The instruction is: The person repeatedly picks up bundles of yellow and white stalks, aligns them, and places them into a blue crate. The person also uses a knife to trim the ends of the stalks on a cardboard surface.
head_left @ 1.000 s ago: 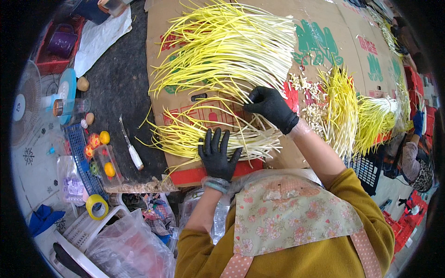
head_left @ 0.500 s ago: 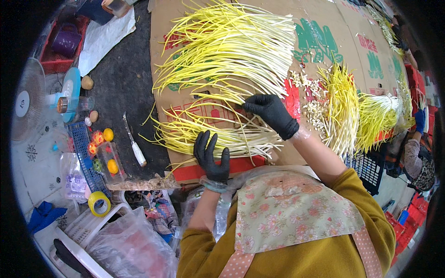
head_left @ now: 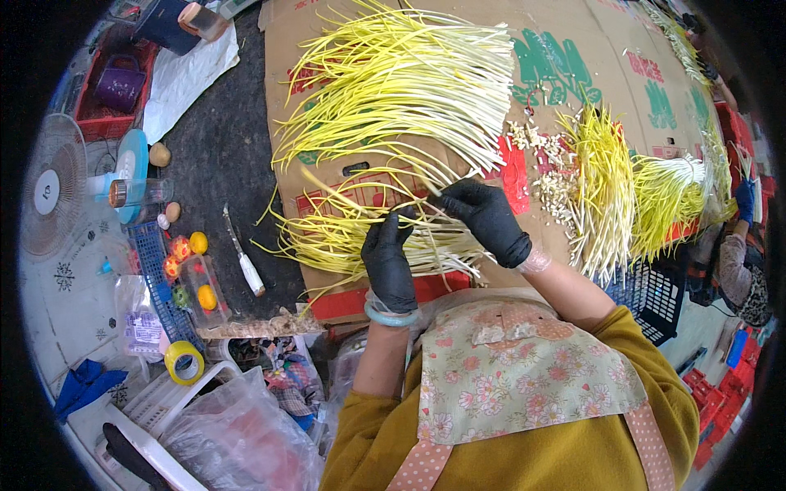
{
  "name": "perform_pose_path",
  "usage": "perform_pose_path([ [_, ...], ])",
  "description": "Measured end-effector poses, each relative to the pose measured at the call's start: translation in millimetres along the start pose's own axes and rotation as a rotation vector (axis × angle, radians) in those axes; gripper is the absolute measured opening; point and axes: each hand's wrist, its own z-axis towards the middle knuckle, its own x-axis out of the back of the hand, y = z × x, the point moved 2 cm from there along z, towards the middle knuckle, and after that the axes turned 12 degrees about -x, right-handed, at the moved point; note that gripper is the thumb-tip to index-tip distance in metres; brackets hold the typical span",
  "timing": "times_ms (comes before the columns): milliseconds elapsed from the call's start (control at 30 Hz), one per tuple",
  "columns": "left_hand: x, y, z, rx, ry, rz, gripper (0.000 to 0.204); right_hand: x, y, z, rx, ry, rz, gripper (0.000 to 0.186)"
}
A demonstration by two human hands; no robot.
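My black-gloved left hand (head_left: 388,260) lies flat and open on the limp, light, thin yellow stalks (head_left: 368,233); my right hand (head_left: 485,219) pinches one stalk's pale end, above that bundle.

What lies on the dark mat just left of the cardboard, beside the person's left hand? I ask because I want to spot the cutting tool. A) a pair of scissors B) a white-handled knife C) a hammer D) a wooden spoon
B: a white-handled knife lies on the dark mat, left of the cardboard where the left hand rests on the yellow stems.
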Motion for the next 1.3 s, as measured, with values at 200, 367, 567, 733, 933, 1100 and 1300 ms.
perform_pose_path([
  [200,9.9,-2.4,-6.0,0.049,0.05,-0.061,0.022,-7.8,-6.9,13.7,0.369,-0.017,-0.448,0.029],
  [367,10.2,9.1,-7.6,-0.037,0.077,0.063,0.023,-6.8,-10.0,24.2,0.388,-0.034,-0.584,0.022],
  [567,27.7,1.3,-4.5,-0.05,0.144,0.178,0.033,46.6,-54.8,4.3,-0.094,-0.018,0.178,0.015],
  [733,35.2,-5.2,6.0,-0.001,0.146,0.06,0.035,104.0,-28.5,-2.9,-0.034,-0.254,0.76,0.036],
  [933,55.9,0.1,6.1,0.162,0.023,-0.037,0.037,231.3,10.0,-64.7,-0.116,0.355,0.411,0.036],
  [1100,52.3,20.2,-10.7,0.129,-0.017,0.295,0.03,292.9,97.9,-79.5,-0.297,0.614,-0.339,0.038],
  [1300,3.4,9.7,-19.6,-0.242,-0.246,0.937,0.037,224.3,53.3,-70.2,0.142,1.08,-0.738,0.051],
])
